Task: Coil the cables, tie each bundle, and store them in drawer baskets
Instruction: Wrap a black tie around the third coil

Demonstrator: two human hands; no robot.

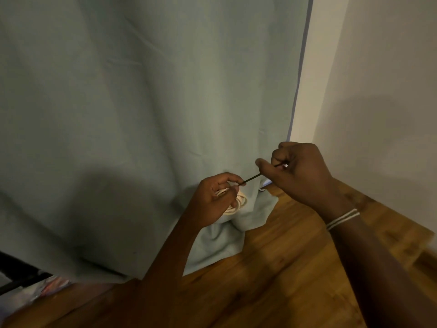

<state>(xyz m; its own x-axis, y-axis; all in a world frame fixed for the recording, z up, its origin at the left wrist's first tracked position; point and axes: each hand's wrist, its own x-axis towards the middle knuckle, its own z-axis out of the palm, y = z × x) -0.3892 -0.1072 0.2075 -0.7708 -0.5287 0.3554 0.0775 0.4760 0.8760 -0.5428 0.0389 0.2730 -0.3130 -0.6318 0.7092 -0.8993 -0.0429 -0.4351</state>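
Cream cable (237, 201) sits already coiled in the left hand (214, 202), fingers curled round it; the right hand (299, 172) pinches a dark tie (252, 178) taut. Tying looks unfinished; storing remains.

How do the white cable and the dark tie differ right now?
The white cable is pale and wound into a coil; the dark tie is thin, black and pulled straight. The cable sits in the left hand alone, while the tie spans between both hands, its far end pinched by the right hand. Both are held in the air in front of the curtain.
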